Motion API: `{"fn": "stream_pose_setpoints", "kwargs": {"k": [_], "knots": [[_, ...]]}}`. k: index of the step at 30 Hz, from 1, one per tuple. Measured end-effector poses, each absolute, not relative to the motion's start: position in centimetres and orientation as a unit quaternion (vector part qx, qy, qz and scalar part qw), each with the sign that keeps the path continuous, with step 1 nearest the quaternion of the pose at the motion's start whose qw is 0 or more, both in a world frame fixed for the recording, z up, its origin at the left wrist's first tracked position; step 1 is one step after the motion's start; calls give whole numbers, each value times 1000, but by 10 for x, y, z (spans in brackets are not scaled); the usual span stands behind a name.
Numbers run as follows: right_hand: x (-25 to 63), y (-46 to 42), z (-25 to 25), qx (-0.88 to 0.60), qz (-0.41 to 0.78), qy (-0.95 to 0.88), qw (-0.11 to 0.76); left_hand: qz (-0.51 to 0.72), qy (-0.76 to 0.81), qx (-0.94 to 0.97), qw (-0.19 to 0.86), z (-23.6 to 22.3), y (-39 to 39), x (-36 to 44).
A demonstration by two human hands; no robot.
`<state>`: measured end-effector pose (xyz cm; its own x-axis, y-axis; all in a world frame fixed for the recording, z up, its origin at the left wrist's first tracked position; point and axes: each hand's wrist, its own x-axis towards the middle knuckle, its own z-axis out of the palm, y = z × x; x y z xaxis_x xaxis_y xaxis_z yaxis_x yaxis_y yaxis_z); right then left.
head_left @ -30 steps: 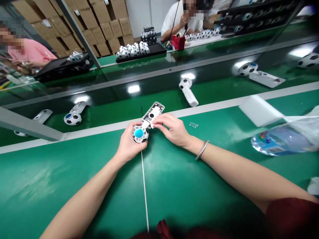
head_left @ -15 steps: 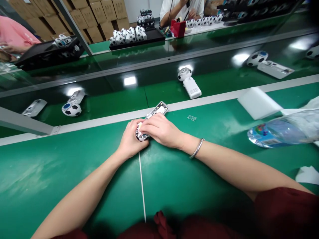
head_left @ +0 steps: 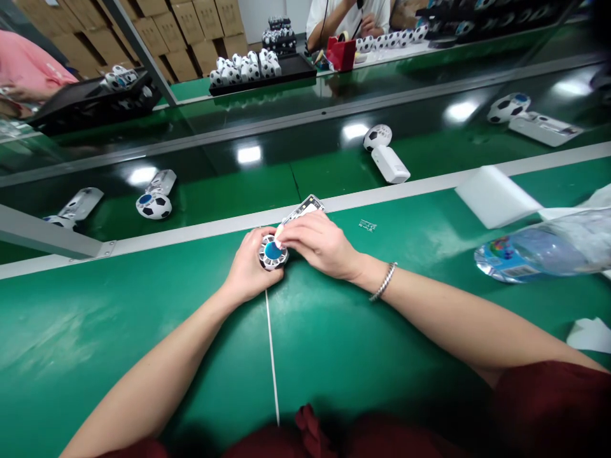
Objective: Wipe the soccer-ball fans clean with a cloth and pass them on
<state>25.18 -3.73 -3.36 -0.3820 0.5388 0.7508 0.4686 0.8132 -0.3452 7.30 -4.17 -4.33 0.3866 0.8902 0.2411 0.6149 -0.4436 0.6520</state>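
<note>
**Both hands on a football-patterned handheld fan at the bench edge**

The left hand (head_left: 248, 270) cups the round black-and-white football-patterned head of a small handheld fan (head_left: 273, 252), fingers curled closed around its rim. The fan lies on the green mat of the workbench (head_left: 334, 356), its blue centre disc facing up and its open white handle, inner parts showing, pointing away toward the white strip at the bench edge. The right hand (head_left: 319, 243) rests over the handle, fingertips pinched narrowly at the blue disc; a silver chain bracelet (head_left: 383, 282) circles that wrist.

Beyond the strip, a dark conveyor belt (head_left: 267, 178) carries 4 more football fans, one (head_left: 386, 152) just past the hands. A white foam block (head_left: 496, 197) and a clear plastic water bottle (head_left: 539, 253) lie to the right. Across the belt, a black tray (head_left: 296, 69) holds many fan heads.
</note>
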Motion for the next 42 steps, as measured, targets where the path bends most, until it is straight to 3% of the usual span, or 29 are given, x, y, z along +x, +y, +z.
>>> {"fn": "stream_pose_setpoints", "kwargs": {"k": [5, 13, 19, 23, 30, 36, 42], "knots": [[261, -38, -24, -362, 95, -749, 546, 278, 487, 786, 261, -40, -41, 73], [263, -31, -24, -379, 102, -720, 572, 227, 483, 799, 279, -33, -27, 63], [262, -27, -26, -354, 115, -735, 567, 88, 410, 908, 11, -9, 58, 65], [263, -26, -32, -361, 120, -735, 560, 61, 415, 906, -59, -9, 113, 89], [275, -14, -39, -404, 127, -706, 567, 102, 419, 902, -14, -24, 124, 110], [276, -11, -33, -419, 109, -684, 587, 251, 412, 866, 132, -27, 58, 94], [261, -20, -35, -374, 38, -777, 505, 317, 448, 796, 254, -46, 12, 101]]}}
